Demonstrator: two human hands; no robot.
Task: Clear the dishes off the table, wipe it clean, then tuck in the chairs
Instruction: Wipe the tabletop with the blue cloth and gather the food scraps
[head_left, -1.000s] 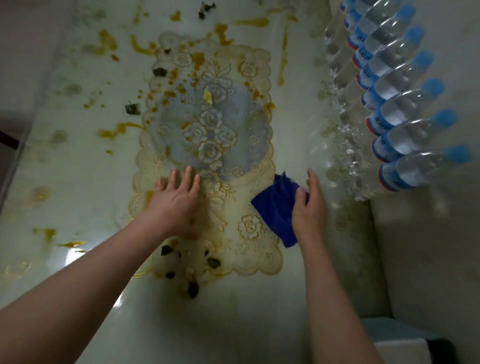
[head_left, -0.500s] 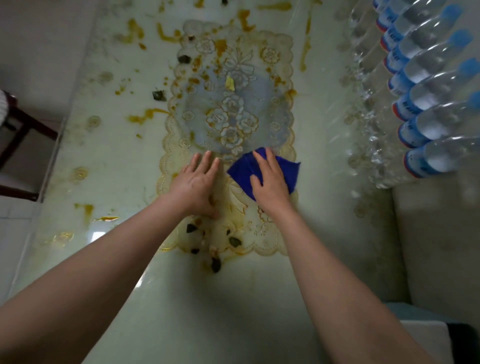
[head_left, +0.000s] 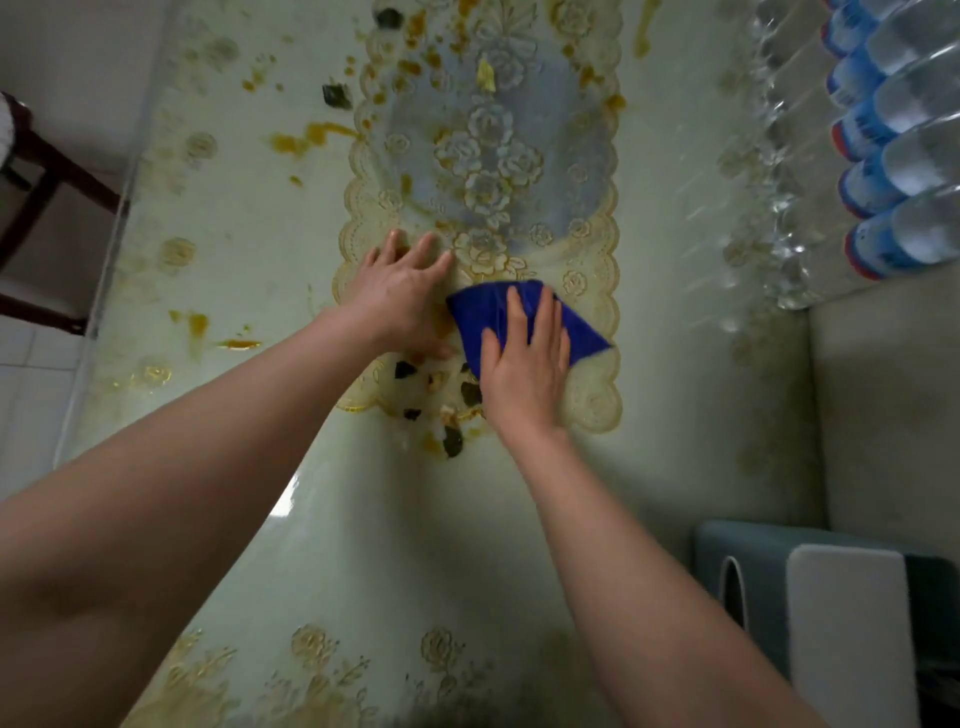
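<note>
Centrally, the right hand (head_left: 524, 364) presses flat, fingers straight, on a folded blue cloth (head_left: 524, 317); its grip is released. The left hand (head_left: 400, 296), likewise flat and released, rests just beside on a translucent gold-edged lace placemat (head_left: 592, 218). Both lie on the stained pale-green bench (head_left: 249, 218); dark food scraps (head_left: 452, 441) sit near the wrists.

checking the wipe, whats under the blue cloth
The cloth lies on the lace mat, pressed flat by the right hand. Any stains or scraps beneath it are covered.
</note>
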